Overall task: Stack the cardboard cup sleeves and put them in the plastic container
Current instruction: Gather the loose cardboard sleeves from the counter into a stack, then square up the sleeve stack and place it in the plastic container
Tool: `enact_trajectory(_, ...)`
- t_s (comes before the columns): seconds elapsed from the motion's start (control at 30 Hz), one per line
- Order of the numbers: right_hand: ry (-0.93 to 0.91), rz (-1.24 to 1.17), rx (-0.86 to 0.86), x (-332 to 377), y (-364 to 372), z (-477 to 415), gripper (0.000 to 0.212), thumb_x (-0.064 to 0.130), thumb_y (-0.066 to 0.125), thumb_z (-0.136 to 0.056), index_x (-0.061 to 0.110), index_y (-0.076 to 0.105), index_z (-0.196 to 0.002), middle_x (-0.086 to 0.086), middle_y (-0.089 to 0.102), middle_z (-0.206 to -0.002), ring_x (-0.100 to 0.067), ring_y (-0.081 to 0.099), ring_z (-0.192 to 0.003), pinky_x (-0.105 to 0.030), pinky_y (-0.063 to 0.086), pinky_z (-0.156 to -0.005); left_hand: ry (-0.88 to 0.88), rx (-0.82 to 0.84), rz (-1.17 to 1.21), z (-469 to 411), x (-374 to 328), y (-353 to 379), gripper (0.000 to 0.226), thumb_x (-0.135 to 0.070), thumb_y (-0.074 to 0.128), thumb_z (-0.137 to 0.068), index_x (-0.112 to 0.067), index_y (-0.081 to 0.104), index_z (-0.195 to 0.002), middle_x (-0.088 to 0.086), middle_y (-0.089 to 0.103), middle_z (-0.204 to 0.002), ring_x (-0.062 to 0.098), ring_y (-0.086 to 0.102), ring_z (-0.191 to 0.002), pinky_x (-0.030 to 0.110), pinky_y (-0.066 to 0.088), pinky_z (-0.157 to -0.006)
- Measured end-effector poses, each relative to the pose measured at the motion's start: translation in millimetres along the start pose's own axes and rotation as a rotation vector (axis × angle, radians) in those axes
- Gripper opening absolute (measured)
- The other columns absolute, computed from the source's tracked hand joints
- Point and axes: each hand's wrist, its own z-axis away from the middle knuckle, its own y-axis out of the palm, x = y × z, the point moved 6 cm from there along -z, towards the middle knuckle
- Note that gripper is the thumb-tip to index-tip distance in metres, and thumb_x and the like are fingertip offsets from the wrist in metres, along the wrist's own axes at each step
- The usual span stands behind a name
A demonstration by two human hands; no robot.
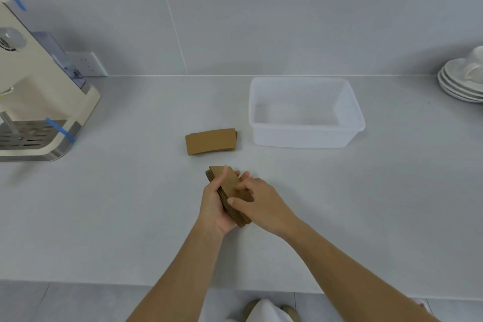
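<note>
My left hand (215, 206) and right hand (257, 202) gripped and half hid the brown sleeve stack (230, 192); more sleeves (211, 141) lay beside the empty container (305, 136).

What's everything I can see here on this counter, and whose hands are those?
Coffee machine: one, cream, far left of the counter.
Wall socket: one, white, behind the machine.
Plastic container: one, translucent white, empty, right of centre.
Loose cup sleeves: small brown pile, left of the container.
Sleeve stack: one, brown, held above the counter.
Saucers: white stack with a cup, far right.
Left hand: the wearer's, gripping the stack.
Right hand: the wearer's, fingers on the stack's top.
</note>
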Motion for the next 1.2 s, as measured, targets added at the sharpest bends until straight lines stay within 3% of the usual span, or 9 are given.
enact_trajectory(0.17,0.013,0.035,0.054,1.1,-8.9,-4.3,0.032,0.042,0.061,-0.078,0.02,0.065,-0.101,0.002,0.062,-0.106,-0.015,0.058,-0.098,-0.037,0.049,-0.089,-0.02,0.021,-0.05,1.3,-3.2,2.3,0.032,-0.033,0.072,-0.067,-0.015,0.064,-0.092,0.003,0.071,-0.088,0.024,0.07,-0.074,0.039,0.058,-0.069)
enact_trajectory(0.3,0.009,-0.005,-0.002,6.4,-32.7,-10.9,0.027,0.044,0.06,-0.079,0.023,0.066,-0.095,0.012,0.066,-0.092,-0.012,0.063,-0.086,-0.028,0.05,-0.076,-0.045,0.058,-0.143,3.6,-8.6,9.2,0.041,-0.034,0.074,-0.066,-0.015,0.063,-0.101,0.01,0.07,-0.097,0.028,0.07,-0.081,0.043,0.057,-0.071)
enact_trajectory(0.37,-0.026,-0.036,-0.039,10.5,-46.7,-15.3,0.022,0.037,0.061,-0.081,0.023,0.065,-0.097,0.008,0.068,-0.087,-0.009,0.065,-0.08,-0.021,0.046,-0.07,-0.044,0.087,-0.141,4.7,-13.5,13.2,0.043,-0.029,0.078,-0.063,-0.012,0.065,-0.1,0.011,0.069,-0.101,0.026,0.069,-0.084,0.043,0.057,-0.074)
enact_trajectory(0.43,-0.087,-0.044,-0.067,16.7,-60.8,-19.0,0.016,0.029,0.063,-0.082,0.023,0.065,-0.097,0.01,0.067,-0.082,0.001,0.06,-0.077,-0.014,0.041,-0.068,-0.047,0.151,-0.154,7.5,-17.9,18.6,0.037,-0.024,0.078,-0.063,-0.01,0.068,-0.096,0.009,0.069,-0.091,0.022,0.068,-0.078,0.042,0.055,-0.077)
enact_trajectory(0.53,-0.182,-0.029,-0.081,28.1,-76.9,-23.3,0.016,0.02,0.064,-0.081,0.023,0.067,-0.097,0.008,0.067,-0.09,0.003,0.058,-0.081,-0.01,0.041,-0.068,-0.075,0.261,-0.241,14.1,-19.4,26.6,0.044,-0.019,0.078,-0.063,-0.009,0.065,-0.104,0.008,0.066,-0.086,0.021,0.063,-0.075,0.041,0.053,-0.076)
enact_trajectory(0.73,-0.243,-0.039,0.098,43.5,-79.3,-26.8,0.024,0.02,0.066,-0.081,0.025,0.066,-0.105,0.018,0.064,-0.096,0.003,0.058,-0.096,-0.013,0.043,-0.076,-0.169,0.416,-0.385,24.6,-9.9,40.9,0.045,-0.017,0.077,-0.061,-0.008,0.063,-0.103,0.009,0.065,-0.087,0.021,0.061,-0.076,0.04,0.052,-0.075)
enact_trajectory(0.9,-0.216,-0.085,0.227,36.9,-71.7,-23.1,0.027,0.011,0.066,-0.081,0.015,0.066,-0.108,0.011,0.063,-0.095,0.0,0.058,-0.09,-0.013,0.044,-0.072,-0.221,0.505,-0.452,29.0,-2.9,48.9,0.042,-0.018,0.076,-0.062,-0.008,0.063,-0.101,0.008,0.065,-0.087,0.02,0.06,-0.075,0.039,0.052,-0.075)
enact_trajectory(1.03,-0.189,-0.118,0.252,30.9,-75.2,-18.9,0.02,0.008,0.067,-0.08,0.013,0.069,-0.1,0.005,0.068,-0.091,-0.009,0.062,-0.083,-0.014,0.049,-0.07,-0.255,0.539,-0.489,28.8,4.2,50.9,0.045,-0.019,0.077,-0.061,-0.008,0.062,-0.102,0.008,0.064,-0.088,0.019,0.059,-0.075,0.038,0.052,-0.074)
enact_trajectory(1.2,-0.132,-0.123,0.288,22.0,-79.1,-14.5,0.014,0.007,0.07,-0.077,0.011,0.07,-0.091,-0.002,0.069,-0.083,-0.006,0.062,-0.073,-0.015,0.047,-0.069,-0.291,0.57,-0.512,28.5,15.3,53.1,0.046,-0.02,0.077,-0.062,-0.008,0.061,-0.103,0.007,0.065,-0.088,0.019,0.059,-0.076,0.038,0.052,-0.075)
